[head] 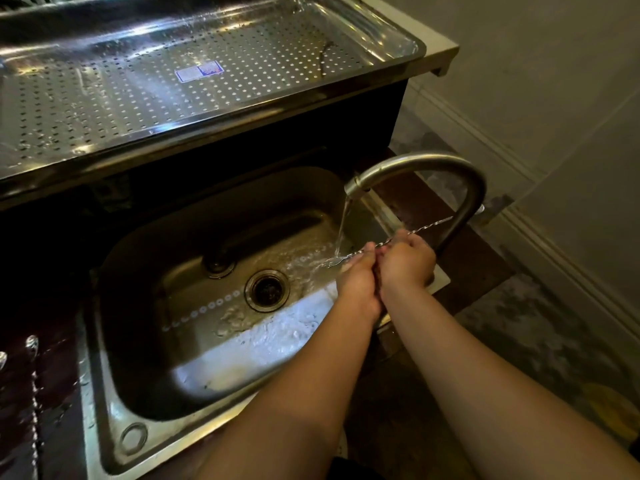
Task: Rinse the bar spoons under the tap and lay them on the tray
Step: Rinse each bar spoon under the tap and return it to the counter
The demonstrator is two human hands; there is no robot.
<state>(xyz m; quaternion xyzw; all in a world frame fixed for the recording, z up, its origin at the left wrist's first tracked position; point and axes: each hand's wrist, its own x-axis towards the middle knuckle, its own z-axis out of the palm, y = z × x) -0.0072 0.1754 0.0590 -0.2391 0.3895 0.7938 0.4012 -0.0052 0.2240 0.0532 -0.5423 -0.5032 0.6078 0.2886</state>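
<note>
Steel spoon (420,229) lies across both hands over the sink (114,344), its fork end under the tap (415,166) so the stream runs off it; left hand (358,282) and right hand (407,259) each pinch the twisted stem to steady it, tray (214,109) waiting behind

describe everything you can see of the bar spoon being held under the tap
The bar spoon is a thin, silvery, metal-looking rod with a twisted stem. It lies nearly level over the sink's right side, rising toward the tap's neck. The left hand and right hand both pinch its middle. Running water strikes its lower end, which is blurred by splash.
</note>
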